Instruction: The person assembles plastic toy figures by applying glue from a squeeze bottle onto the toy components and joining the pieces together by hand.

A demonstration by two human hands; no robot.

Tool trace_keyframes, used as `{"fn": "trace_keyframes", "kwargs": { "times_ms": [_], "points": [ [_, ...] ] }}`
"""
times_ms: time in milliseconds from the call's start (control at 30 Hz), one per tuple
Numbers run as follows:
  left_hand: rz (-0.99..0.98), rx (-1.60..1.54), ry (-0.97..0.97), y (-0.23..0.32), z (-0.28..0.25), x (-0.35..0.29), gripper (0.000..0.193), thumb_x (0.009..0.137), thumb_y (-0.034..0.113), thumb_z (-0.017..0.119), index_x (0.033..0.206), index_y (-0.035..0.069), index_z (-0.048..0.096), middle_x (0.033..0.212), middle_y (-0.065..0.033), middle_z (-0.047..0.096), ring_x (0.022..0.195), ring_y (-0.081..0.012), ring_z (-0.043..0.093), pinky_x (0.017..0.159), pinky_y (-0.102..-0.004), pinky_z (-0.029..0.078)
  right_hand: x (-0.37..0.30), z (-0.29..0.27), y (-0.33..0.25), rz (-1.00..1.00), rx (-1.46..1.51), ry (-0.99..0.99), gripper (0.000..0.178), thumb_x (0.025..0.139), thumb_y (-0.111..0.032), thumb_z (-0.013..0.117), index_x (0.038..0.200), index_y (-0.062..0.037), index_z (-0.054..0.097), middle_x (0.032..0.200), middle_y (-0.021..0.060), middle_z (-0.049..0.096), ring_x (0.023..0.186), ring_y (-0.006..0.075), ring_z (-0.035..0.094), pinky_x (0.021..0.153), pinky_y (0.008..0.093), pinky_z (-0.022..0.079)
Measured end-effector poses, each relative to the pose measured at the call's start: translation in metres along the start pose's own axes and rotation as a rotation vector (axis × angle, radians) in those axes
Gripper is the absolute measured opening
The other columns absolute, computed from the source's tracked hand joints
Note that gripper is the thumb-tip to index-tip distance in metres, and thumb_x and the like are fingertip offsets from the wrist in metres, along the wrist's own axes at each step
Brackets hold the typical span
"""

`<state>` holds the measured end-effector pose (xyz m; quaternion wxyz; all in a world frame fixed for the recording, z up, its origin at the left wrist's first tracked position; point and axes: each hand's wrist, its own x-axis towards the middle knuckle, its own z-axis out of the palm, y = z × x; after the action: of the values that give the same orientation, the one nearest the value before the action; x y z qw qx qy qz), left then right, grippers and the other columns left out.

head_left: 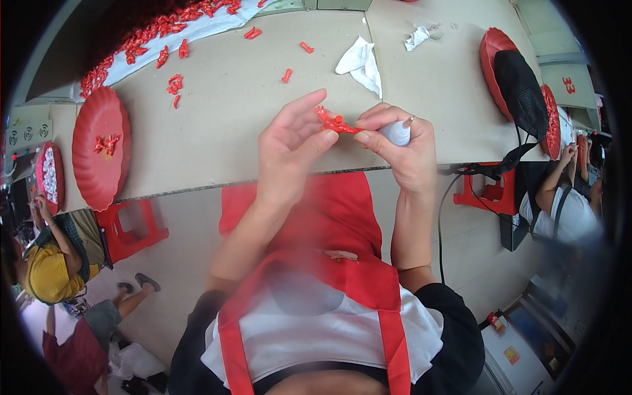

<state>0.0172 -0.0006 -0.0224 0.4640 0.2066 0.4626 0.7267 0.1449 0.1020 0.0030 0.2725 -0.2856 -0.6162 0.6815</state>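
Red apron [329, 273] at lower ctr, L hand [287, 148] and R hand [413, 150] both pinching small red pc [334, 123] in mid-frame, R hand also gripping white bottle [397, 133], scalloped red tray [122, 141] at left, crumpled tissue [361, 66] upper ctr, many red pcs [155, 29] upper left.

Glossy, plastic-like finish seen on red piece [339, 125]; smooth plastic noted on bottle [396, 133]. Worktop [210, 138] recorded as smooth, matt; white scrap [361, 64], crumpled, tissue-like; apron [349, 204], matt cloth.

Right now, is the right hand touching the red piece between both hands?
Touching: the head view shows the right hand pinching one end of the red piece.
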Motion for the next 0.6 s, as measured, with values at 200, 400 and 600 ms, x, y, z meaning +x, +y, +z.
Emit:
{"fn": "trace_keyframes", "kwargs": {
  "times_ms": [200,400,600],
  "points": [
    [-0.162,-0.154,-0.048,0.001,-0.007,0.006,0.041,0.082,0.005,0.056,0.121,-0.002,0.045,0.098,-0.0084,0.059,0.089,-0.0146,0.057,0.078,-0.0268,0.047,-0.004,0.013,-0.011,-0.032,-0.029,0.017,0.012,0.071,0.004,0.065,0.083,0.0030,0.064,0.077,0.0046,0.062,0.073,0.0105,0.058,0.066,0.0219,0.044],
    [-0.655,-1.206,-0.272,-0.020,-0.018,0.010,0.043,0.093,0.020,0.041,0.127,-0.005,0.032,0.101,-0.0098,0.054,0.089,-0.0170,0.059,0.075,-0.0249,0.055,-0.002,0.007,-0.018,-0.052,0.067,0.173,0.027,0.072,0.002,0.066,0.098,0.0033,0.061,0.077,0.0057,0.060,0.066,0.0106,0.057,0.060,0.0209,0.046],
    [-0.711,-1.437,-0.374,-0.021,-0.017,0.009,0.045,0.093,0.018,0.042,0.131,-0.002,0.029,0.108,-0.0105,0.055,0.095,-0.0186,0.058,0.081,-0.0277,0.053,-0.005,0.002,-0.009,-0.015,-0.008,0.206,0.026,0.073,0.000,0.066,0.098,0.0024,0.061,0.077,0.0057,0.060,0.066,0.0099,0.057,0.060,0.0201,0.047]
  ]
}}
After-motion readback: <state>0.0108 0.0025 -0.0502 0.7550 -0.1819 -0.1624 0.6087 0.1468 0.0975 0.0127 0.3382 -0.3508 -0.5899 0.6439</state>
